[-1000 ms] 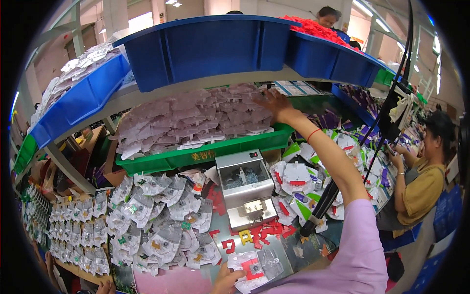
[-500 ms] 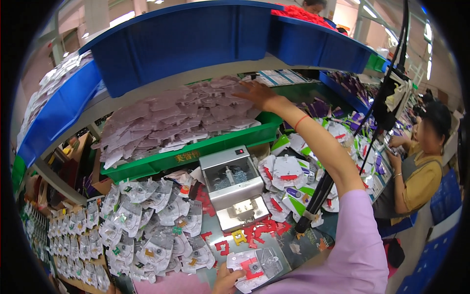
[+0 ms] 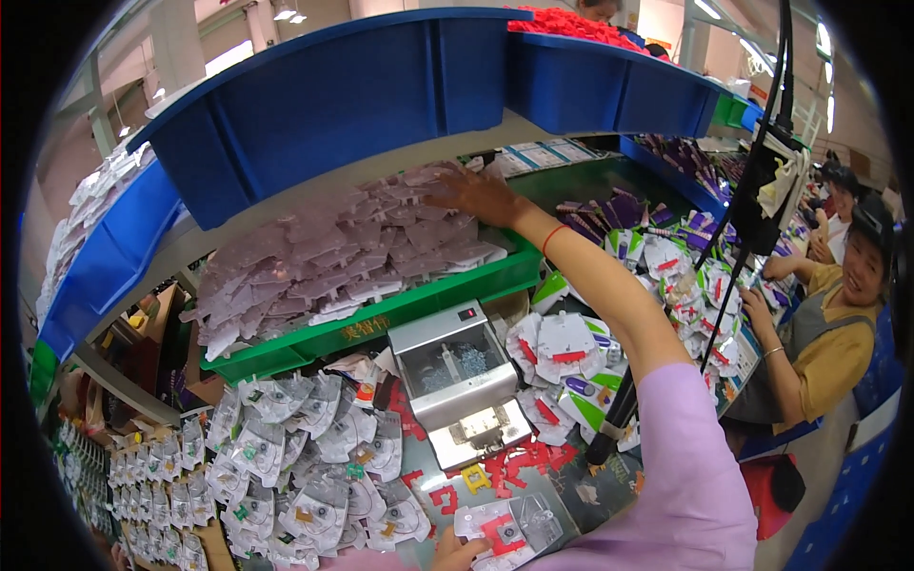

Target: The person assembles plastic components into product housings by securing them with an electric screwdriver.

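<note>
In the head view, the left hand (image 3: 459, 552) is at the lower edge. It grasps a clear plastic shell (image 3: 541, 523) by its left side, with the thumb near a flat red insert (image 3: 503, 535). The shell is low over the bench, just nearer than some loose red pieces (image 3: 524, 463) and one yellow piece (image 3: 475, 478).

The right hand (image 3: 476, 197) is stretched far forward, at the far right part of a long green tray (image 3: 447, 299). This tray is heaped above its rim with thin translucent plates (image 3: 333, 247), which overlap one another. The fingers are over these plates; whether they grasp one or are released, I cannot tell.

Above the tray, on a shelf, stands a large blue bin (image 3: 324, 105); its inside is hidden. To its right, a second blue bin (image 3: 609, 90) is filled over the rim with red parts (image 3: 562, 21). At the left, another blue container (image 3: 105, 262) carries a pile of pale parts. Behind the bench, a low blue box (image 3: 657, 177) contains purple pieces.

In front of the green tray is a metal machine (image 3: 457, 414), and its hopper contains many small bluish bits (image 3: 469, 360). To its left is a heap of clear assemblies (image 3: 319, 466); to its right, white and green pieces (image 3: 569, 347).
</note>
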A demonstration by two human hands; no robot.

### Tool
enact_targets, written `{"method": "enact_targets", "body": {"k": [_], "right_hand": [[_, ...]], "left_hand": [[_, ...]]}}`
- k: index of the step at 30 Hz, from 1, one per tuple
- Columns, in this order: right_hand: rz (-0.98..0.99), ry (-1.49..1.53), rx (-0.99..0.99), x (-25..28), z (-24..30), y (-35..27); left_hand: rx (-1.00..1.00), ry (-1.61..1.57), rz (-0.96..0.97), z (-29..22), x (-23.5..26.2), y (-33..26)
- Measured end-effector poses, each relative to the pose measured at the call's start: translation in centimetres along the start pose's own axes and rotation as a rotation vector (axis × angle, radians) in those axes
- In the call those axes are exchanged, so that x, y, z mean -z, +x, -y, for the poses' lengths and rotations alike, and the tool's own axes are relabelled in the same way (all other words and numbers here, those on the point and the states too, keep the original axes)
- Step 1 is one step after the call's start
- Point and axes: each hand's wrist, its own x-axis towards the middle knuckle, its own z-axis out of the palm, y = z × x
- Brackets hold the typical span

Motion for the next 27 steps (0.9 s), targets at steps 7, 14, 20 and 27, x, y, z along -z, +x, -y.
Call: {"method": "enact_targets", "body": {"k": [7,14,20,27], "right_hand": [[0.053,0.113,0.077,2.9,-0.2,0.7],[0.115,0.213,0.027,6.8,0.2,-0.2],[-0.090,0.350,0.030,11.2,0.9,-0.7],[-0.122,0.418,0.064,17.9,4.1,-1.6]], "left_hand": [[-0.013,0.060,0.005,0.5,0.1,0.7],[0.049,-0.013,0.074,0.7,-0.4,-1.2],[-0.055,-0.022,0.280,0.4,-0.9,-3.2],[-0.033,0.008,0.352,1.1,-1.3,-4.4]]}}
